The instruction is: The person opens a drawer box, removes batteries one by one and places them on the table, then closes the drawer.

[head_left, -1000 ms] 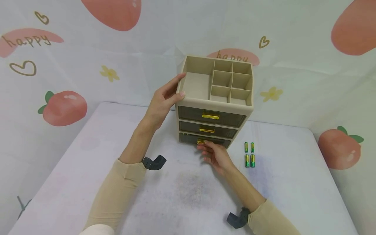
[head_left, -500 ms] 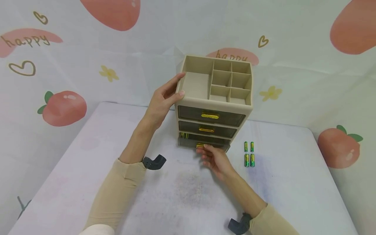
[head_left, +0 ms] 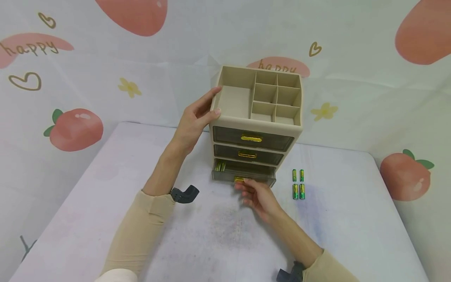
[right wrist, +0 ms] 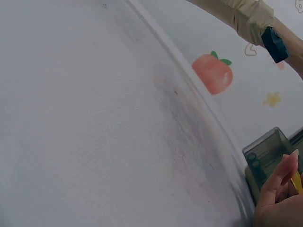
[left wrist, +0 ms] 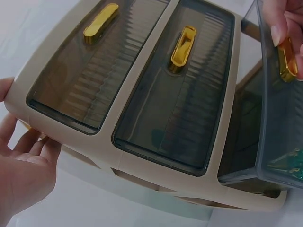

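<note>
A beige desktop drawer organizer (head_left: 256, 123) stands at the back of the table, with two upper drawers closed and the bottom drawer (head_left: 222, 177) pulled partway out. Several green-and-yellow batteries (head_left: 220, 167) lie at that drawer's left end. My left hand (head_left: 190, 124) holds the organizer's upper left edge; in the left wrist view its fingers (left wrist: 46, 147) curl at the casing. With thumb and fingers, my right hand (head_left: 261, 196) pinches the gold handle (head_left: 239, 179) of the bottom drawer. The right wrist view shows this hand (right wrist: 279, 201) only at its lower right corner.
Several more batteries (head_left: 295, 191) stand out on the white table (head_left: 352, 219), to the right of the organizer. Divided compartments (head_left: 266, 94) form the organizer's top. A printed cloth backdrop (head_left: 176, 47) hangs right behind it.
The bottom drawer has slid out toward me, drawn by my right hand on its handle, and the batteries inside have come into view. My left hand keeps its place on the organizer.
</note>
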The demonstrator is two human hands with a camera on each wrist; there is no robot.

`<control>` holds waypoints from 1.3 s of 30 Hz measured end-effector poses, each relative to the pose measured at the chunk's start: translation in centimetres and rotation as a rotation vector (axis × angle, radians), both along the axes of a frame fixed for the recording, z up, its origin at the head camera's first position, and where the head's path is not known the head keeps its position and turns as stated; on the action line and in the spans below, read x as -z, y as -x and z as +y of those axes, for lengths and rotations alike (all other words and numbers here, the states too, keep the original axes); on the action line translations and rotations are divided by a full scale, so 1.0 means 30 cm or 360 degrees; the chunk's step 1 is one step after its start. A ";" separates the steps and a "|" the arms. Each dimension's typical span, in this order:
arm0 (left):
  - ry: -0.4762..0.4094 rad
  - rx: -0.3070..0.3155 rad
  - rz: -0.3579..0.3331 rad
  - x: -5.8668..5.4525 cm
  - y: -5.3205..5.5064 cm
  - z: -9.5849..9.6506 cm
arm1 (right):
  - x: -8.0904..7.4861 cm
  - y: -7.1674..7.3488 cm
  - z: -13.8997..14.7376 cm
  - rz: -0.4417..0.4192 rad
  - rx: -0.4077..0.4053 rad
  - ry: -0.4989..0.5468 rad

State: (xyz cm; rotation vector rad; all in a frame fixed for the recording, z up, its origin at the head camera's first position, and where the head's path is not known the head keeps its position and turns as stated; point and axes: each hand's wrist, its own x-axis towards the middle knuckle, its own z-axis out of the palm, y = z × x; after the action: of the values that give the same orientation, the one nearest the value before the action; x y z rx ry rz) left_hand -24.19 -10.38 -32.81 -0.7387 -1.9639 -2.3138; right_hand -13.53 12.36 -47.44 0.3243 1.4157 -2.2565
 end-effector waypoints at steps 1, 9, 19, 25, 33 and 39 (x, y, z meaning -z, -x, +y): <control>-0.0001 -0.0001 -0.0001 0.000 0.000 0.000 | 0.000 -0.004 0.001 -0.0002 -0.0003 0.0002; 0.0004 -0.0004 -0.0008 0.000 -0.004 0.001 | -0.002 -0.038 0.004 -0.0004 -0.0032 0.0009; 0.0005 -0.0001 -0.0004 0.004 0.002 -0.001 | -0.005 -0.068 0.009 0.0019 -0.0106 0.0013; 0.0012 -0.0008 -0.0007 0.005 0.004 0.001 | -0.009 -0.083 0.011 -0.0005 -0.0117 0.0016; -0.0009 0.0022 -0.0031 0.002 0.004 -0.001 | -0.010 -0.106 0.008 -0.0025 -0.0142 0.0010; -0.0006 0.0016 -0.0053 0.003 0.003 -0.001 | -0.003 -0.126 0.013 -0.0014 -0.0181 0.0028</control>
State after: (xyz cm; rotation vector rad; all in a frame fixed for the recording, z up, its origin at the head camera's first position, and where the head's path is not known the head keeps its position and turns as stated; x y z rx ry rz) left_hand -24.27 -10.41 -32.90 -0.7160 -1.9730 -2.3498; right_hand -9.75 12.75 -47.34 0.2415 1.3733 -2.1720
